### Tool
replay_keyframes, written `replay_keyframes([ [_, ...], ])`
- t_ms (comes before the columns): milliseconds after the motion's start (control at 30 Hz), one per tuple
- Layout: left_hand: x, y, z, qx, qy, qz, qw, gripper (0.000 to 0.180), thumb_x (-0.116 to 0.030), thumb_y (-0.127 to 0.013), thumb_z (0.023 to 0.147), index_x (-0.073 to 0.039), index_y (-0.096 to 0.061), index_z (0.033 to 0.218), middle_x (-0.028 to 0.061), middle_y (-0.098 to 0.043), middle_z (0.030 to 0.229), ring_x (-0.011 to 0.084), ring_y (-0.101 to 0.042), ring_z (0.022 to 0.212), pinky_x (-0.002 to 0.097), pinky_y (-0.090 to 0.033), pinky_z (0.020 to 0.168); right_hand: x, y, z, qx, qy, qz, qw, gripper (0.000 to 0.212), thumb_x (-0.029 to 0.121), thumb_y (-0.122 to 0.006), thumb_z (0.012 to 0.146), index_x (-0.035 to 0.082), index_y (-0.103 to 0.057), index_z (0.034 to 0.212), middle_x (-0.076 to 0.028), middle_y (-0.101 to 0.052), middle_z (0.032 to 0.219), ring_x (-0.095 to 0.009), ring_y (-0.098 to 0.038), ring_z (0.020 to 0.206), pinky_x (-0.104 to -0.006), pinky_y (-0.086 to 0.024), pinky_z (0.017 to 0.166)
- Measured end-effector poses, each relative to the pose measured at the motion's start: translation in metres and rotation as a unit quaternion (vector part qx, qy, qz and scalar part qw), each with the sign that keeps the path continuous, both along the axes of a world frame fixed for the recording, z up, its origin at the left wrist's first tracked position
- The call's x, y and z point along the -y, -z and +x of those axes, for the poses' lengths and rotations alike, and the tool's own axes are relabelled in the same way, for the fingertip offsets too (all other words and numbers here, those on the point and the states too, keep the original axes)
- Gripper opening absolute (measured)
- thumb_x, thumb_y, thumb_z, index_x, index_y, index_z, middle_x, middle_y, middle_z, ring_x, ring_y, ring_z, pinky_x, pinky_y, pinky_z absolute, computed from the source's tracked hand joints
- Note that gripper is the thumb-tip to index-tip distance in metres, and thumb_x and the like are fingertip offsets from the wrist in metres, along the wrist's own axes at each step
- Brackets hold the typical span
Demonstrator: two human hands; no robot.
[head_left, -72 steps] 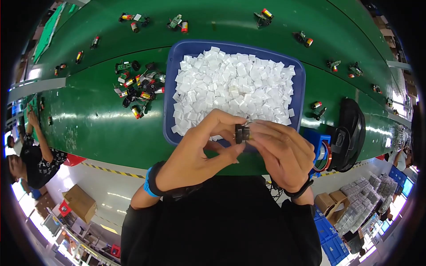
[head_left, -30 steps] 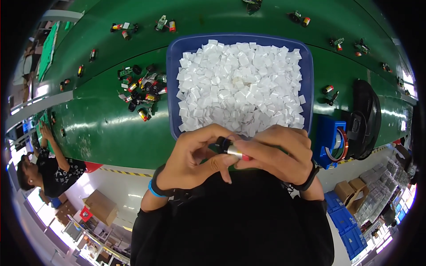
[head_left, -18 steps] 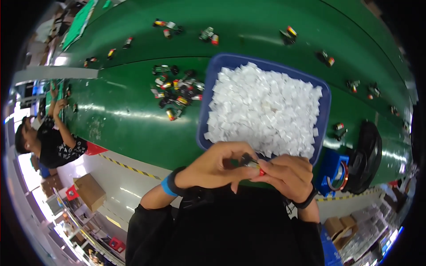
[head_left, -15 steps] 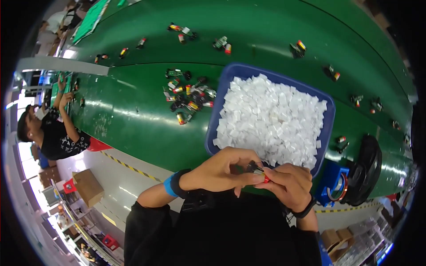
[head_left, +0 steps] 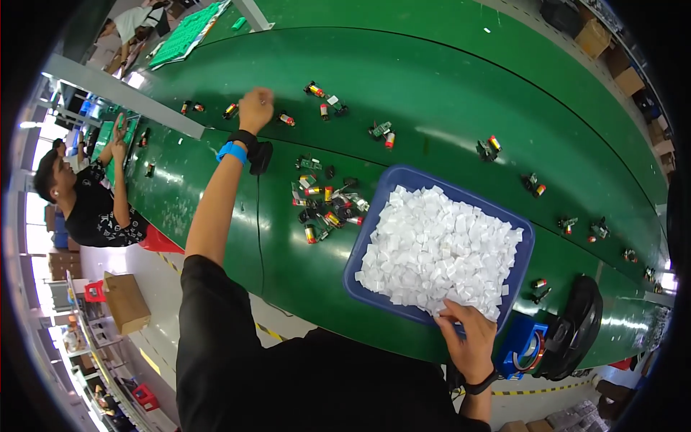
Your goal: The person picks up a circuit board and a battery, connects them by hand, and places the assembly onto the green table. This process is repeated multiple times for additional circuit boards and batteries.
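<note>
My left arm reaches far across the green table [head_left: 216, 237]. At its end my left hand [head_left: 257, 109] hovers over the far strip, its fingers smeared by motion. Small assemblies with red-and-yellow cylinders lie either side of it, one assembly [head_left: 230, 111] to the left and another assembly [head_left: 286, 119] to the right. My right hand [head_left: 471, 342] is at the near rim of a blue tray [head_left: 389, 306]. Its thumb and fingertips pinch together at the edge of the heaped white square pieces [head_left: 439, 245]; what lies between them is too small to make out.
A pile of similar assemblies [head_left: 331, 209] lies left of the tray. More are scattered along the far strip. A black device [head_left: 260, 157] with a cord lies by my left wrist. A blue tape dispenser [head_left: 522, 349] and black bag [head_left: 579, 327] stand right. Another person [head_left: 93, 201] works at left.
My hands have parted: the left has swung far forward and left, the right has dropped to the tray's near edge. The small red-and-black part they held together is no longer between them.
</note>
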State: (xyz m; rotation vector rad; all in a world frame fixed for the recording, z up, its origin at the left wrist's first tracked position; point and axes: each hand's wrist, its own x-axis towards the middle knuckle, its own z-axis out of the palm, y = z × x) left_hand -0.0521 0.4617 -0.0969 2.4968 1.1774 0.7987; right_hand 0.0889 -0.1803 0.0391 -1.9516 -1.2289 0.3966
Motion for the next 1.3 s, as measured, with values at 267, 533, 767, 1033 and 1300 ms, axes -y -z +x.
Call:
replay_keyframes([
  [267,-0.023,0.018,-0.023,-0.145,-0.061,0.033,0.987,0.043,-0.038,-0.076,0.079,-0.01,-0.065,0.108,0.0169,-0.067,0.105,0.0359,-0.061,0.105,0.046,-0.046,0.093,-0.002,0.005,0.001,0.012,0.004,-0.006,1.0,0.027,-0.002,-0.075,0.079,0.002,-0.067,0.104,-0.009,-0.068,0.078,-0.021,-0.067,0.066,-0.0291,-0.051,0.059],
  [533,0.001,-0.018,0.021,-0.234,-0.073,0.13,0.961,0.041,-0.029,-0.074,0.077,-0.01,-0.061,0.111,0.0187,-0.064,0.106,0.0381,-0.059,0.103,0.0469,-0.044,0.092,-0.013,0.0,0.003,0.027,0.004,0.003,1.0,0.021,0.0,-0.075,0.079,0.003,-0.069,0.099,-0.01,-0.068,0.077,-0.023,-0.067,0.067,-0.0307,-0.05,0.057],
  [767,0.071,-0.049,0.085,-0.189,0.34,0.012,0.921,0.037,-0.02,-0.065,0.093,-0.001,-0.06,0.125,0.0208,-0.058,0.127,0.0383,-0.054,0.117,0.0433,-0.042,0.102,-0.016,0.03,0.007,0.125,-0.053,0.095,0.986,0.021,0.017,-0.061,0.092,0.001,-0.062,0.105,-0.01,-0.062,0.088,-0.024,-0.063,0.073,-0.0357,-0.051,0.056],
  [1033,0.01,-0.017,0.113,-0.146,0.392,-0.078,0.905,0.017,-0.006,-0.063,0.093,0.0,-0.053,0.106,0.0065,-0.05,0.082,0.0136,-0.048,0.072,0.0288,-0.042,0.065,0.007,0.019,-0.005,0.061,0.009,0.103,0.993,0.016,0.023,-0.056,0.097,0.007,-0.056,0.097,-0.009,-0.054,0.081,-0.027,-0.059,0.078,-0.0386,-0.048,0.061],
  [1300,0.246,-0.174,0.073,0.007,0.268,-0.377,0.887,0.014,-0.019,-0.056,0.101,-0.008,-0.049,0.108,-0.0035,-0.048,0.081,0.0063,-0.045,0.064,0.0215,-0.038,0.052,0.06,-0.003,-0.01,0.068,0.057,0.133,0.987,0.014,0.02,-0.063,0.094,0.009,-0.061,0.101,-0.006,-0.059,0.087,-0.024,-0.062,0.082,-0.0352,-0.051,0.064],
])
